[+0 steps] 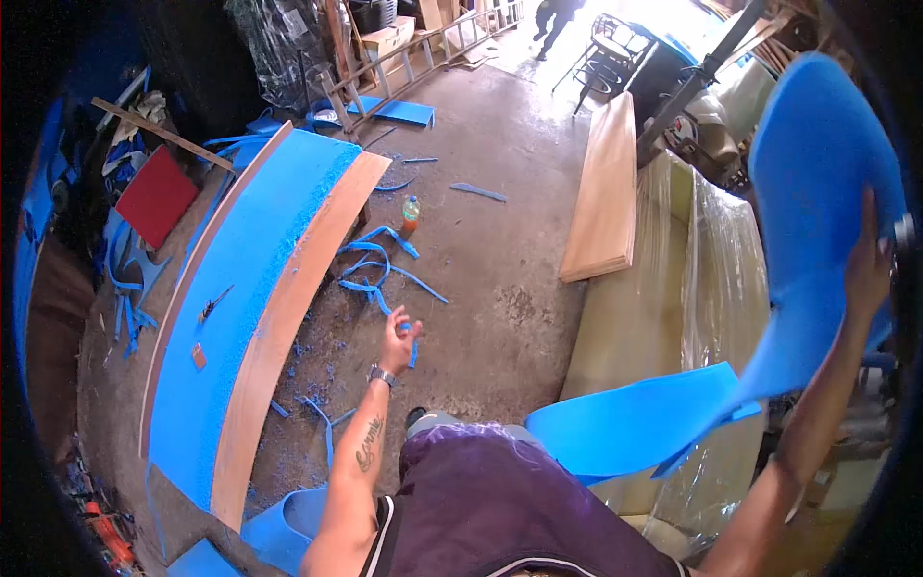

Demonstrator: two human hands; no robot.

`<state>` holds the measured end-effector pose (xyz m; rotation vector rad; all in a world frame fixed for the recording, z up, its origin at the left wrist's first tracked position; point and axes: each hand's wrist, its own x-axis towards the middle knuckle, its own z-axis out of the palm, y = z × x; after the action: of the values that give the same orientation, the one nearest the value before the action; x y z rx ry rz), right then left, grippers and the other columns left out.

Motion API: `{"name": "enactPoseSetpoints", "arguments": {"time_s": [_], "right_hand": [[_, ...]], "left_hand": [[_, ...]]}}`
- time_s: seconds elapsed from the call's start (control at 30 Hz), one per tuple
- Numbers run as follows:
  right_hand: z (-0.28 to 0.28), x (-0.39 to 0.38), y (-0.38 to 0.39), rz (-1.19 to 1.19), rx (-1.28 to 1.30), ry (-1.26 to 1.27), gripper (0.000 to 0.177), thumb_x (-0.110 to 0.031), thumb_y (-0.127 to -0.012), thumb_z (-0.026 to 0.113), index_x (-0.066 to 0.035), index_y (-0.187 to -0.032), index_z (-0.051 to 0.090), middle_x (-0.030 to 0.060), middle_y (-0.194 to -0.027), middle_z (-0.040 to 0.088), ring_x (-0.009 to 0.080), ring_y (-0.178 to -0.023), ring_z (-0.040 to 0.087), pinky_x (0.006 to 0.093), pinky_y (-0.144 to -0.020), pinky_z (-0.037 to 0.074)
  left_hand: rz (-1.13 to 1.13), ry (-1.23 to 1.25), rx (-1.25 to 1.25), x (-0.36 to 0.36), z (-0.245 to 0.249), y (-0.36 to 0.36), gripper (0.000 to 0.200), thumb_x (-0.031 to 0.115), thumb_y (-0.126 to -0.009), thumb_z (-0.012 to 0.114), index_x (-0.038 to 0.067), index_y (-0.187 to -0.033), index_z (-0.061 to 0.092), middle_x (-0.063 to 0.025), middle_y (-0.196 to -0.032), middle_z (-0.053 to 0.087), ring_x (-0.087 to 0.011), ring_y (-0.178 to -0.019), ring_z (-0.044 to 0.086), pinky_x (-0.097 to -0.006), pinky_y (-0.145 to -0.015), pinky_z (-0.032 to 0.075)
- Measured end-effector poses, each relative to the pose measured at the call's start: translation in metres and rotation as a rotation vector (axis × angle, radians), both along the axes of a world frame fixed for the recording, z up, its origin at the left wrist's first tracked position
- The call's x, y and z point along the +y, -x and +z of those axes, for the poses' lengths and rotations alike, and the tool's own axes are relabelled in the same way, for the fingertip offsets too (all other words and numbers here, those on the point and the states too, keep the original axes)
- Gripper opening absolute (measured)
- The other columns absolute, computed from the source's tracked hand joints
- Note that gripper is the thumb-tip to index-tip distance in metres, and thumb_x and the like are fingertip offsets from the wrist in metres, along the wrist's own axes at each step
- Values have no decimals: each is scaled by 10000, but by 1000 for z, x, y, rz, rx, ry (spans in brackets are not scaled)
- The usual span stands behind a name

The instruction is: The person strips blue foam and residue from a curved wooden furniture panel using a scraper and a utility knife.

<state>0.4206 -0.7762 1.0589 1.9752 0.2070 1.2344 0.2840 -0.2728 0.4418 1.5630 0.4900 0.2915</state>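
My right hand (870,264) grips a large sheet of blue foam (817,163) at the far right, its fingers pressed on the sheet. The foam bends down and toward the middle, over a plastic-wrapped cushioned piece (716,260). My left hand (399,338) is in the air over the floor, fingers apart and slightly curled, holding nothing. To its left lies a long curved wooden panel (274,375) with blue foam (236,260) on it. A small screwdriver-like tool (213,304) and a small block (198,357) rest on that foam.
Blue foam strips (370,274) and a bottle (411,213) are on the floor (490,288). A wooden board (606,192) lies on the wrapped piece. Behind are a ladder (413,72), a stool (606,58) and a person (555,21). A red panel (159,197) is at left.
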Motion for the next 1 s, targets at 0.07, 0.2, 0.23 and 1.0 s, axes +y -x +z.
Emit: {"name": "enactPoseSetpoints", "arguments": {"time_s": [0.07, 0.2, 0.23, 1.0], "right_hand": [[14, 43, -32, 66, 34, -17, 461, -188, -939, 382, -152, -1398, 363, 121, -1378, 439, 298, -1152, 521, 377, -904, 434], [-22, 123, -41, 354, 409, -296, 409, -211, -872, 569, -1, -1216, 504, 221, -1213, 525, 342, -1064, 546, 405, -907, 428], [-40, 121, -48, 241, 477, -251, 405, -212, -852, 608, 21, -1174, 528, 235, -1186, 535, 344, -1052, 545, 404, -914, 425], [96, -203, -216, -87, -117, -419, 550, -458, -731, 644, 14, -1014, 633, 189, -1049, 609, 364, -1046, 558, 480, -868, 441]], "left_hand": [[8, 19, -74, 13, 38, -5, 597, 357, -824, 685, 59, -1284, 448, -86, -1034, 581, -146, -916, 543, -303, -782, 469], [-63, 82, -114, 28, 54, -5, 577, 324, -859, 652, 39, -1301, 417, -68, -1033, 575, -123, -903, 532, -287, -791, 460], [-96, 91, -122, 29, 45, -5, 571, 314, -867, 644, 32, -1305, 409, -65, -1033, 574, -118, -902, 530, -281, -792, 457], [-1405, -36, 70, -309, 133, -237, 739, 428, -760, 727, 134, -1358, 407, -144, -1197, 528, -249, -1094, 507, -387, -928, 433]]}}
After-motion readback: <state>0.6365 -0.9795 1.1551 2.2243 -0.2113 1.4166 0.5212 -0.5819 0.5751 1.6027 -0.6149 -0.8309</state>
